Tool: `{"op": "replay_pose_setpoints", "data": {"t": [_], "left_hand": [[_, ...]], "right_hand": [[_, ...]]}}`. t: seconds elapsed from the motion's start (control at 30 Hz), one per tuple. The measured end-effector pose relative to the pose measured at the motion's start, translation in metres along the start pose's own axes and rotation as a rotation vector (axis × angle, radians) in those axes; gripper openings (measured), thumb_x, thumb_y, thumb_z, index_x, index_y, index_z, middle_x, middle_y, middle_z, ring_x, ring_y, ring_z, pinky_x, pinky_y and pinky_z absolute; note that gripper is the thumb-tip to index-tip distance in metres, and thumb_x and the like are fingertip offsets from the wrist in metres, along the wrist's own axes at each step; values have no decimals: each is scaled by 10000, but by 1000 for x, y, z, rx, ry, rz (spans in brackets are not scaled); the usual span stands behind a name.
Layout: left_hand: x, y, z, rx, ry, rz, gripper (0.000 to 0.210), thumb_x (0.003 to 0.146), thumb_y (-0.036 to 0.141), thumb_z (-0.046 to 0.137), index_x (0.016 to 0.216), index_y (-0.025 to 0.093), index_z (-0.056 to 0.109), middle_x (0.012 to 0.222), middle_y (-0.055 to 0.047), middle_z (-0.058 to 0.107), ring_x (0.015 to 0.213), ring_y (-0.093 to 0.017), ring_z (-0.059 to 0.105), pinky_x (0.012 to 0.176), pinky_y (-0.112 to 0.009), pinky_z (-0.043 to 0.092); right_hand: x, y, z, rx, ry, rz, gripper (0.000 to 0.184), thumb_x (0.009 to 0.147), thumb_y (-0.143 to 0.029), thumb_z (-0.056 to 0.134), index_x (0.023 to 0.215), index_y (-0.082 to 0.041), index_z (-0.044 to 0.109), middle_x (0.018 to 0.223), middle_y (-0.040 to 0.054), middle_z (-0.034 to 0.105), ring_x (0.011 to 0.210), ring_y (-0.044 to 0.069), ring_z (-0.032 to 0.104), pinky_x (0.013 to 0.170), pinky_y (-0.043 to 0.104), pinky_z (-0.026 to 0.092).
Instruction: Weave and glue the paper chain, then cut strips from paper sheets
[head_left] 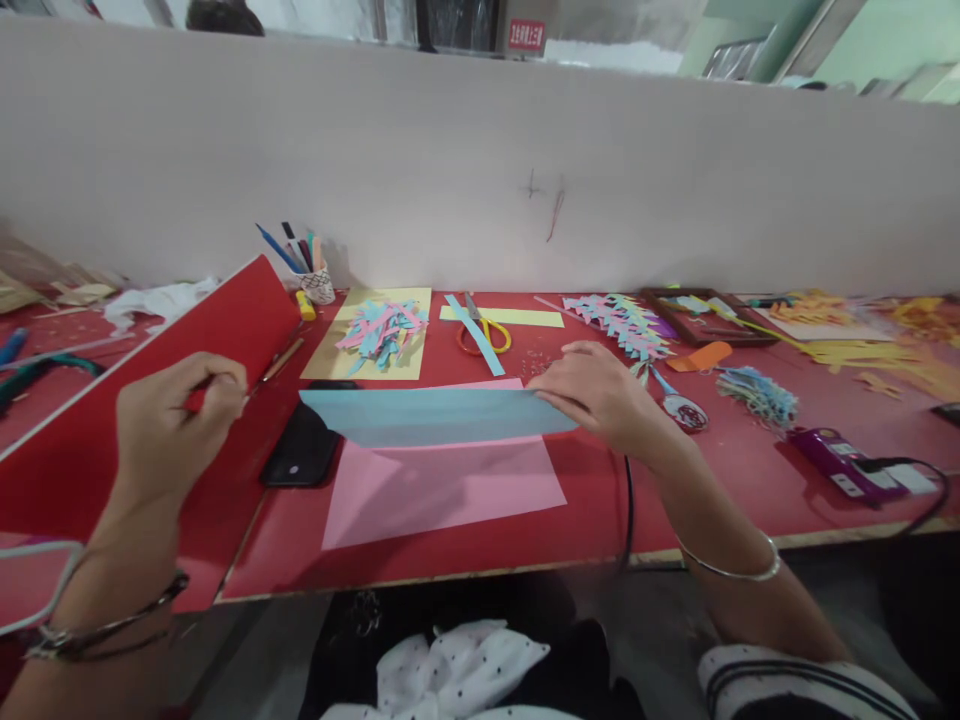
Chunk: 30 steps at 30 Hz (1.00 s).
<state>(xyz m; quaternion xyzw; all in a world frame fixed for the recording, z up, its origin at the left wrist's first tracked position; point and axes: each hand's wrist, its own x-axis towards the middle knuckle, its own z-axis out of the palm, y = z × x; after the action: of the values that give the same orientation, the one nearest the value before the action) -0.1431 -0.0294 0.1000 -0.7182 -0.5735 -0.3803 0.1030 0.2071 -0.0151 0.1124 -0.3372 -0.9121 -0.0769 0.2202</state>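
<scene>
A light blue strip of paper [442, 415] is held lengthwise above a pink sheet of paper [442, 490]. My right hand [592, 395] pinches the blue paper at its right end. My left hand [176, 425] is closed in a fist in front of a slanted red board [232, 310]; what its fingers hold, if anything, is hidden. Between that hand and the pink sheet lies a black phone [300, 450]. Scissors [484, 330] with red and yellow handles lie behind the blue paper, partly under a narrow blue strip [474, 335].
Cut paper pieces [386, 330] are heaped on a yellow sheet [322, 365]. A pen cup [316, 285] stands by the white partition [465, 180]. To the right are a zigzag paper garland [622, 325], a framed tray [660, 297] and a purple device [847, 465] with a cable.
</scene>
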Motion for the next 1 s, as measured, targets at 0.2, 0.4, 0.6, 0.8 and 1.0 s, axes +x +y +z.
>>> {"op": "replay_pose_setpoints", "data": {"t": [0.2, 0.4, 0.6, 0.8, 1.0], "left_hand": [[2, 53, 19, 29, -212, 434, 371, 887, 447, 283, 918, 202, 561, 841, -33, 652, 755, -175, 588, 625, -308, 446], [1, 75, 38, 74, -247, 688, 435, 929, 268, 256, 675, 199, 603, 605, 8, 629, 566, -136, 554, 586, -280, 393], [3, 81, 31, 93, -318, 707, 473, 932, 247, 233, 666, 207, 621, 552, 14, 610, 505, -121, 521, 541, -265, 355], [0, 61, 22, 83, -230, 698, 492, 943, 285, 212, 753, 228, 663, 637, 36, 689, 503, -119, 559, 555, -266, 391], [1, 53, 13, 188, -150, 755, 515, 929, 179, 199, 728, 208, 672, 607, 19, 683, 475, -117, 551, 525, -270, 366]], "right_hand": [[18, -21, 11, -164, 88, -122, 281, 862, -167, 360, 752, -216, 613, 625, -30, 593, 591, 108, 479, 919, 338, 309], [33, -39, 27, -168, 148, -154, 286, 852, -156, 346, 696, -197, 582, 614, -29, 579, 591, 103, 466, 918, 350, 283], [46, -52, 49, -129, 313, -257, 287, 804, -110, 341, 623, -200, 545, 513, -59, 539, 507, 80, 430, 826, 274, 342], [34, -33, 45, -148, 326, -172, 269, 756, -98, 356, 547, -215, 479, 473, -81, 524, 455, 73, 397, 776, 270, 363], [4, 1, 37, -314, 374, -125, 246, 732, -76, 402, 538, -210, 475, 448, -79, 486, 444, 77, 381, 775, 269, 367]]}}
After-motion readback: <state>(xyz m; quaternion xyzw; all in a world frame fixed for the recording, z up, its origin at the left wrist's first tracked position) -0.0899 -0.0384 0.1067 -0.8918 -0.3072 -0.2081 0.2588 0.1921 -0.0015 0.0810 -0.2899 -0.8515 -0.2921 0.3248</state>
